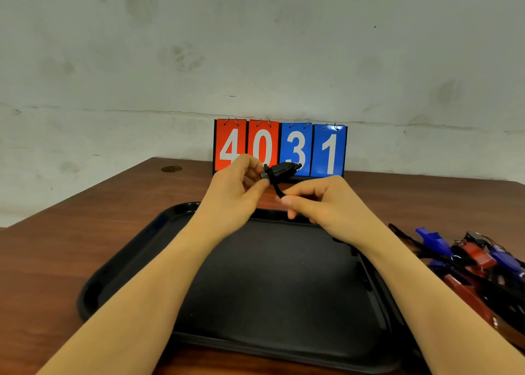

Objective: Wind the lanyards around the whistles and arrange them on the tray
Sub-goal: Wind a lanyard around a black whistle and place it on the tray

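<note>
A black whistle is held in the air above the far edge of the black tray. My left hand pinches the whistle's mouthpiece end. My right hand pinches the black lanyard, which runs from the whistle's body down to my fingertips; black turns of it lie around the whistle. The tray's dark inner surface shows between my forearms with no whistles on it. A pile of blue, red and black whistles with tangled lanyards lies on the table to the right of the tray.
A flip scoreboard showing 4 0 3 1 stands at the back of the brown wooden table, just behind my hands. A grey wall rises behind it. The table's left edge slants away at the far left.
</note>
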